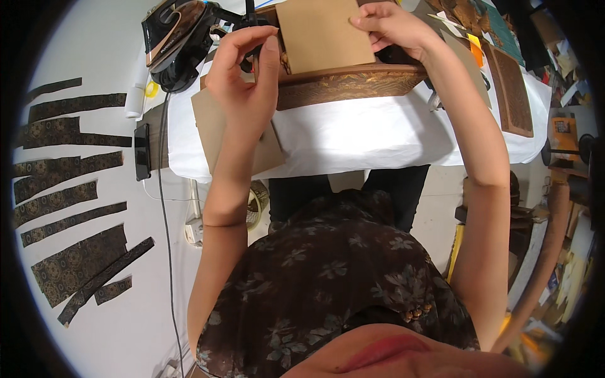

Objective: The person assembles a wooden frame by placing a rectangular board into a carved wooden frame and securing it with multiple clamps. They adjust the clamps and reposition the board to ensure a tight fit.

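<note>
A tan square board (pixel 324 38), like cardboard, stands tilted over a brown wooden box with a patterned front (pixel 353 87). My right hand (pixel 394 28) pinches the board's right edge between thumb and fingers. Just off its left edge is my left hand (pixel 242 72), fingers curled, thumb and index tips nearly meeting. Whether a small thing sits between those tips, I cannot make out. Much of the box's inside is hidden behind the board. Under my left wrist, a second tan sheet (pixel 272 150) lies on the white-covered table (pixel 353 135).
A black clothes iron (pixel 173 38) rests at the far left, its cord (pixel 165 208) hanging down. Nearby are a phone (pixel 143 151) and a white roll (pixel 135 94). Patterned dark fabric strips (pixel 79 107) spread across the left surface. A carved wooden panel (pixel 509 91) lies at right.
</note>
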The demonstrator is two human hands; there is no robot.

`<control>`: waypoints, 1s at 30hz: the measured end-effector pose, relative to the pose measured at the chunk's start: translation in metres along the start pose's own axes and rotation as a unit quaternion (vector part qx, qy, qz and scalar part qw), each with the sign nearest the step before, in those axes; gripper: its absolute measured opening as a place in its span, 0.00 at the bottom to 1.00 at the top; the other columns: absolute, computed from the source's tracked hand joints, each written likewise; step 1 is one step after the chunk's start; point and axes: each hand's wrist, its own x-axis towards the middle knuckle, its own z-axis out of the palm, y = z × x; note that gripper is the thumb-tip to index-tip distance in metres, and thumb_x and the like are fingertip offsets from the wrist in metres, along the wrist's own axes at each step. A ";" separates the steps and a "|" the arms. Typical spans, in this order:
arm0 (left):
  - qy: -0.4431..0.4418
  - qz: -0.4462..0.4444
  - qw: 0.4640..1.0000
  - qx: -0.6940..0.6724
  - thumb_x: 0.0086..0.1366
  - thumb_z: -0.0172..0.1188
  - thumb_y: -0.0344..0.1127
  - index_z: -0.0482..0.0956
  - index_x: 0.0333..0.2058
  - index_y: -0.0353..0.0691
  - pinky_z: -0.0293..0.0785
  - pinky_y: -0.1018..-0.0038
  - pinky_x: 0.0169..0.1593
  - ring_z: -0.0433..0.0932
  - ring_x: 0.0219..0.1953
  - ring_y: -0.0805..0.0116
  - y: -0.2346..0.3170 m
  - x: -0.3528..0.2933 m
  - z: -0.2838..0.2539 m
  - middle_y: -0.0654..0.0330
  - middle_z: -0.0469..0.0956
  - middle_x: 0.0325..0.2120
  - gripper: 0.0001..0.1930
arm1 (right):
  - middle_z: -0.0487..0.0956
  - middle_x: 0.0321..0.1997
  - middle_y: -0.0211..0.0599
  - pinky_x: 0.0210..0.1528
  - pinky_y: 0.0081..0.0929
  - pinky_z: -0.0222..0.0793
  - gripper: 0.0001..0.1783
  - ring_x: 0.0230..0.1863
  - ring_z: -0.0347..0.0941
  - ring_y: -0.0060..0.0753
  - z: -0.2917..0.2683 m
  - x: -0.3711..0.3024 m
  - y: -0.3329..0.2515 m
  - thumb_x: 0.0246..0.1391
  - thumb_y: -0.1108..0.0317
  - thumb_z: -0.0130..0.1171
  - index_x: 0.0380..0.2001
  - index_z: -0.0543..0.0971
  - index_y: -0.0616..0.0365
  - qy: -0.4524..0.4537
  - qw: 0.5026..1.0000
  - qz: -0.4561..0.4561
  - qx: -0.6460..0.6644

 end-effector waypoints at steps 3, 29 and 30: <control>0.032 -0.073 0.996 -0.049 0.63 0.61 0.23 0.77 0.42 0.30 0.76 0.79 0.49 0.78 0.39 0.73 0.004 -0.004 -0.001 0.59 0.79 0.38 0.09 | 0.82 0.32 0.31 0.36 0.23 0.78 0.10 0.30 0.79 0.23 -0.017 -0.015 0.004 0.61 0.63 0.60 0.42 0.79 0.56 0.037 0.991 -0.075 0.103; -0.298 0.066 0.915 0.264 0.40 0.77 0.52 0.58 0.67 0.35 0.61 0.59 0.65 0.66 0.61 0.47 0.021 0.095 0.043 0.41 0.65 0.58 0.57 | 0.83 0.38 0.38 0.42 0.27 0.75 0.19 0.37 0.79 0.32 -0.063 -0.117 -0.015 0.66 0.55 0.53 0.48 0.77 0.60 0.268 0.907 -0.285 0.155; -0.311 0.049 0.924 0.218 0.40 0.77 0.51 0.57 0.67 0.36 0.60 0.58 0.66 0.65 0.62 0.48 0.032 0.092 0.039 0.42 0.64 0.59 0.57 | 0.82 0.34 0.36 0.39 0.27 0.74 0.17 0.35 0.79 0.31 -0.084 -0.125 -0.003 0.64 0.56 0.57 0.45 0.77 0.60 0.343 0.895 -0.283 0.035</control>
